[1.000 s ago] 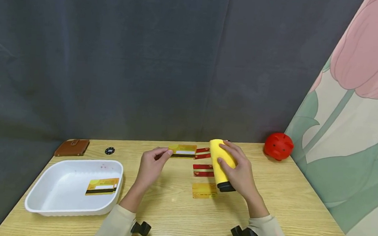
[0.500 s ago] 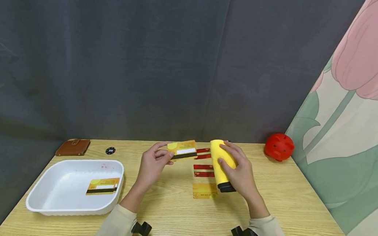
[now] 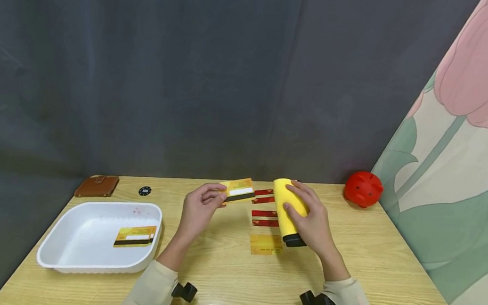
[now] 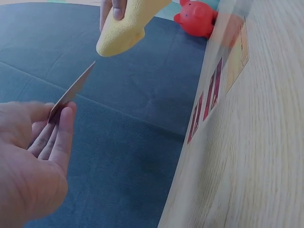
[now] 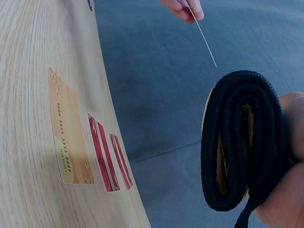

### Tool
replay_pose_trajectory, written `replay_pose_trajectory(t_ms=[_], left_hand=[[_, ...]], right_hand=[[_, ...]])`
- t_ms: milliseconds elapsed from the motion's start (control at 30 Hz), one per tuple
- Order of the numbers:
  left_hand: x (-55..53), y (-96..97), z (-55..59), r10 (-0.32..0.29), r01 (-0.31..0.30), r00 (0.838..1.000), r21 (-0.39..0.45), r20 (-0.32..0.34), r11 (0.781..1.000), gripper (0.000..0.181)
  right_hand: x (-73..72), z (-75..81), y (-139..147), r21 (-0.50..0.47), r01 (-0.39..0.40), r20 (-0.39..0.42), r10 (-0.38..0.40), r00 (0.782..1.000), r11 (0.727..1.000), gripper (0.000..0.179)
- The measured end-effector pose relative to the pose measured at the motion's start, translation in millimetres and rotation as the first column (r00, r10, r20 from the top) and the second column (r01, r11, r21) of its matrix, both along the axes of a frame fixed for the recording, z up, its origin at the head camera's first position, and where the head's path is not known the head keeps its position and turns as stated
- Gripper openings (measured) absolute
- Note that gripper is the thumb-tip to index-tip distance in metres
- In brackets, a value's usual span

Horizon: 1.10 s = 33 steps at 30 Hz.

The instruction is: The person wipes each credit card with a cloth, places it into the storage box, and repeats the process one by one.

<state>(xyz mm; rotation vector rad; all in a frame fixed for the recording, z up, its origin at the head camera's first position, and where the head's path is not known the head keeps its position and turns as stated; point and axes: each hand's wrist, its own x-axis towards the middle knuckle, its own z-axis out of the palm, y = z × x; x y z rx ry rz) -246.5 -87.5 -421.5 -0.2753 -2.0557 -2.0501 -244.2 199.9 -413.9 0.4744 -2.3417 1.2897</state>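
My left hand [image 3: 197, 211] pinches a yellow bank card [image 3: 241, 190] by its left end, above the table, with the stripe side facing me. The left wrist view shows that card [image 4: 76, 88] nearly edge-on between thumb and fingers. My right hand [image 3: 314, 223] grips a rolled yellow cloth [image 3: 287, 203]; its black edging [image 5: 242, 137] shows as a coil in the right wrist view. Below and left of the cloth lie a gold card [image 3: 265, 244] and two cards with red stripes, one nearer [image 3: 265, 218] and one farther [image 3: 263, 196]. The cloth is apart from the held card.
A white tray [image 3: 77, 230] stands at left with a yellow bank card [image 3: 135, 237] inside. Behind it are a brown wallet [image 3: 97, 186] and a black chip [image 3: 145, 191]. A red piggy bank [image 3: 363, 188] sits at the far right, by the curtain [image 3: 189, 82].
My left hand has lifted the yellow bank card off the table and tilted it up, with more fingers now behind it. My right hand keeps its grip on the cloth, almost still.
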Motion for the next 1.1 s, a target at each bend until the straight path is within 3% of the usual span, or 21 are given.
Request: replay_pose_trajectory(t_ms=[200,433,733,900,1100], left_hand=[[1.0,1.1,-0.3,-0.019,0.02,1.0,-0.056,0.02,0.998,0.02],[1.5,1.9,-2.5,-0.04,0.042,0.999,-0.059,0.029,0.997,0.023],[0.2,7.0,-12.1,-0.031,0.035,0.999,-0.107,0.04,0.994,0.023],[3.4,15.0,-14.2,-0.05,0.056,0.998,-0.144,0.039,0.988,0.02],[5.8,23.2,-16.2,-0.073,0.077,0.997,-0.131,0.029,0.988,0.019]], right_hand=[[-0.3,1.4,-1,-0.012,-0.004,-0.008,0.004,1.0,1.0,0.044],[0.9,2.1,-3,-0.021,-0.014,-0.005,0.014,1.0,1.0,0.042],[4.7,-1.0,-16,-0.031,-0.066,-0.018,0.066,0.998,0.997,0.044],[6.9,-6.8,-27,0.001,-0.105,-0.034,0.105,0.994,0.994,0.044],[11.1,-11.8,-40,0.053,-0.115,-0.014,0.116,0.993,0.992,0.044]])
